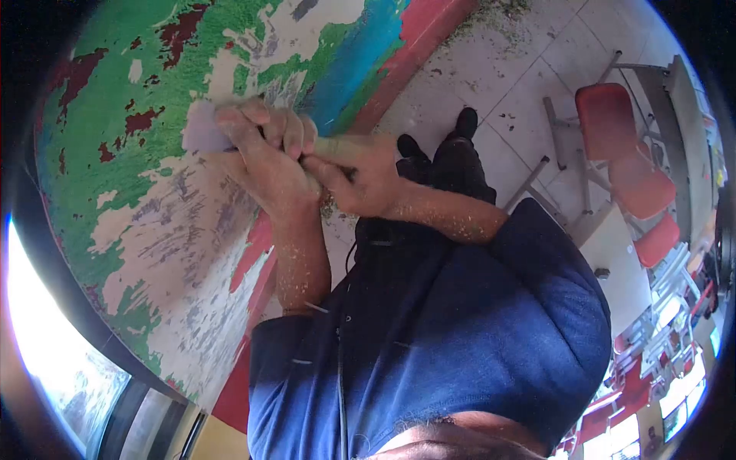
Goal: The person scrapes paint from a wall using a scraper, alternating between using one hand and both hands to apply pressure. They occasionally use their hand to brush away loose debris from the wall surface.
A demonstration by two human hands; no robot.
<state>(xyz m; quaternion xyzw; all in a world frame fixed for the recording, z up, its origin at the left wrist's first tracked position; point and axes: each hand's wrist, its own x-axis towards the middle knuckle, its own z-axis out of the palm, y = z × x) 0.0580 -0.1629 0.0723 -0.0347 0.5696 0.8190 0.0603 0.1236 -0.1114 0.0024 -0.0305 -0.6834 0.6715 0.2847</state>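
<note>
A flat, pale scraper-like piece [205, 127] lies against the painted wall [153, 207], its edges smeared by motion. My left hand [264, 149] is closed around it. Close beside it, my right hand [360, 175] has its fingers curled at the other end of what looks like the same tool, whose handle is mostly hidden by both hands. Green paint is broken by bare whitish and dark red patches around the blade, with blue and red bands farther right. Pale flakes dot both forearms.
Red chairs [606, 119] with metal frames stand at the right, near a pale tabletop [619, 268]. Debris is scattered over the tiled floor [529, 92] around my shoes [464, 123]. A bright window [61, 345] is at the lower left.
</note>
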